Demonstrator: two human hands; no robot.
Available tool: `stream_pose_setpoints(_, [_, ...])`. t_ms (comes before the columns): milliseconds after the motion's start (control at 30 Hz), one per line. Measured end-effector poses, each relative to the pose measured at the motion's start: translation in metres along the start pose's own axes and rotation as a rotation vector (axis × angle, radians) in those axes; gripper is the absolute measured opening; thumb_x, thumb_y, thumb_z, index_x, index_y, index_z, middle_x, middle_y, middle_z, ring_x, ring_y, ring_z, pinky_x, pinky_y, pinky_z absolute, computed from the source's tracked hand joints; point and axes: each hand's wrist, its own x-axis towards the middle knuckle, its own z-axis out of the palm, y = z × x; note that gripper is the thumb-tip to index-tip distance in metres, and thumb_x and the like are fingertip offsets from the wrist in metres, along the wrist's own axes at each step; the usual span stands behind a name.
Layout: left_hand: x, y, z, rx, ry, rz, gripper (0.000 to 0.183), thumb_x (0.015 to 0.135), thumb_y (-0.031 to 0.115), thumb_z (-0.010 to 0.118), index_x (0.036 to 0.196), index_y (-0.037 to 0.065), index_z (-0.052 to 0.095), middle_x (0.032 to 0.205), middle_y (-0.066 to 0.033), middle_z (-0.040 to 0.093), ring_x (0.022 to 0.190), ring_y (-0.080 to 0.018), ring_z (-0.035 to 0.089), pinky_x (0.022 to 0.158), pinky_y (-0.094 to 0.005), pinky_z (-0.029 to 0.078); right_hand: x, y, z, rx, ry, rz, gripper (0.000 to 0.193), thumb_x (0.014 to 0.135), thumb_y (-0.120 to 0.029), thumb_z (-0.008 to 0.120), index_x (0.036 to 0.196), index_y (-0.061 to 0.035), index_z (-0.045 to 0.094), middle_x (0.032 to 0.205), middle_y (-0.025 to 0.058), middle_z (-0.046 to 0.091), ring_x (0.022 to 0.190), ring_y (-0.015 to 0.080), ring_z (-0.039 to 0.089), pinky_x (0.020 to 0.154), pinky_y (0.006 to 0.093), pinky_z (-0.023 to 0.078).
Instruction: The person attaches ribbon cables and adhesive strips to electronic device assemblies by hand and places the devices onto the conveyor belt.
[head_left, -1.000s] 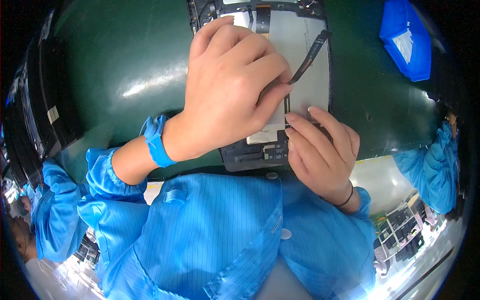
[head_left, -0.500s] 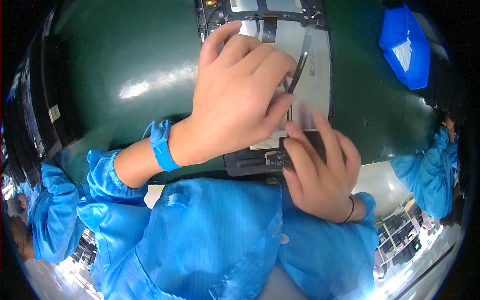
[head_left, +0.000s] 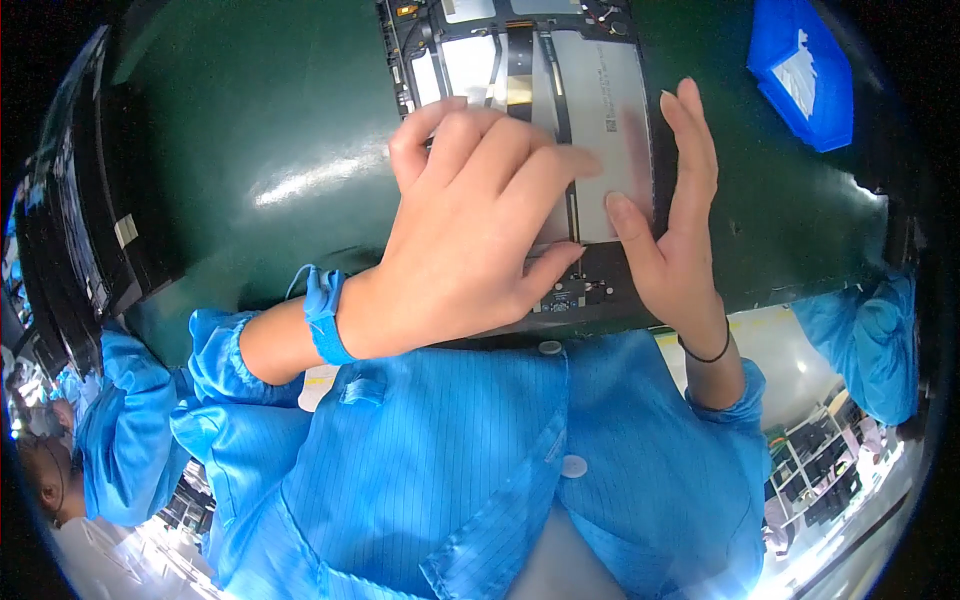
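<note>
An opened tablet (head_left: 610, 90) lies on the green bench mat, with silvery battery panels, a dark frame and small boards showing. A thin dark flex cable (head_left: 558, 85) runs lengthwise down its inside and passes under my left hand (head_left: 465, 215). That hand is spread over the middle of the tablet, fingers bent, thumb well apart from the index finger; nothing shows between them. At the tablet's right edge, my right hand (head_left: 680, 210) is open, its fingers pointing away from me and its thumb over the panel. My left hand hides part of the tablet's left side.
A blue plastic bin (head_left: 825, 90) with white material inside stands at the far right of the green mat (head_left: 220, 110). A blue strap (head_left: 325, 315) circles my left wrist. Other people in blue sleeves (head_left: 130, 430) are at both sides.
The flex cable, raised at a slant beside my left fingers before, now lies along the tablet. My right hand has moved up and right to its edge. The view has shifted slightly.
</note>
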Motion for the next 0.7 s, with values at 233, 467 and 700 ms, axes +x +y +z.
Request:
stream_pose_setpoints(233, [0.012, -0.001, 0.0, -0.044, -0.139, -0.023, 0.044, 0.058, 0.018, 0.083, 0.098, 0.019, 0.065, 0.085, 0.0008, 0.056, 0.095, -0.0247, 0.051, 0.094, -0.0417, 0.03, -0.001, -0.002, -0.001, 0.002, 0.0, 0.009, 0.069, 0.083, -0.011, 0.061, 0.146, -0.0025, 0.032, 0.155, 0.0254, 0.023, 0.141, 0.0412, 0.025, 0.112, 0.0478, 0.018])
stream_pose_setpoints(467, [0.02, -0.01, -0.003, 0.008, -0.163, -0.049, 0.031, 0.061, 0.02, 0.084, 0.084, 0.017, 0.063, 0.077, 0.0009, 0.053, 0.085, -0.0219, 0.05, 0.086, -0.0389, 0.031, -0.001, -0.002, 0.003, 0.012, 0.001, 0.019, 0.07, 0.081, -0.01, 0.061, 0.144, -0.0016, 0.032, 0.154, 0.0253, 0.024, 0.141, 0.0411, 0.026, 0.111, 0.048, 0.019])
stream_pose_setpoints(700, [0.024, -0.019, -0.003, 0.073, -0.061, -0.043, 0.026, 0.065, 0.02, 0.082, 0.081, 0.016, 0.062, 0.079, 0.0014, 0.056, 0.083, -0.0215, 0.052, 0.087, -0.0396, 0.031, 0.0, -0.005, 0.001, -0.023, -0.002, 0.021, 0.072, 0.08, -0.009, 0.061, 0.145, -0.0017, 0.031, 0.153, 0.0248, 0.026, 0.14, 0.0407, 0.028, 0.111, 0.0487, 0.019])
